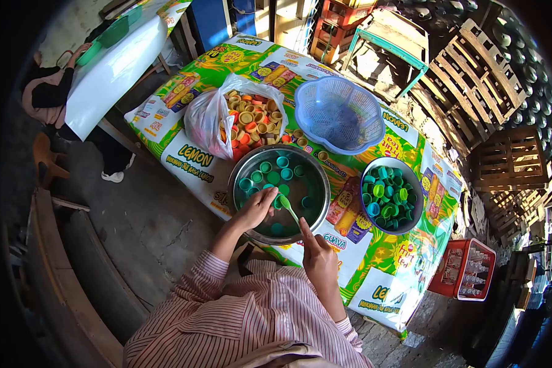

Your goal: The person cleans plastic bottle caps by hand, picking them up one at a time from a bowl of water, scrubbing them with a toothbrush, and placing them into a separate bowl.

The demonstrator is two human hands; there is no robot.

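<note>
Green and teal bottle caps (273, 178) lie in a steel basin (325, 184) of water. Over the basin's near left part, my left hand (259, 210) is closed on a green cap (278, 202). My right hand (319, 254), at the basin's near right rim, is closed around a green brush (289, 208), index finger along its handle and its head against the cap. A bowl (418, 211) of green caps stands to the right. Behind the basin, a plastic bag (205, 122) holds orange and yellowish caps (251, 122).
A blue plastic basket (343, 116) stands behind the basin on the patterned tablecloth (184, 153). At the right are a red crate (466, 270) and wooden pallets (478, 67). Another person (49, 98) is at a white table (113, 73) at the upper left.
</note>
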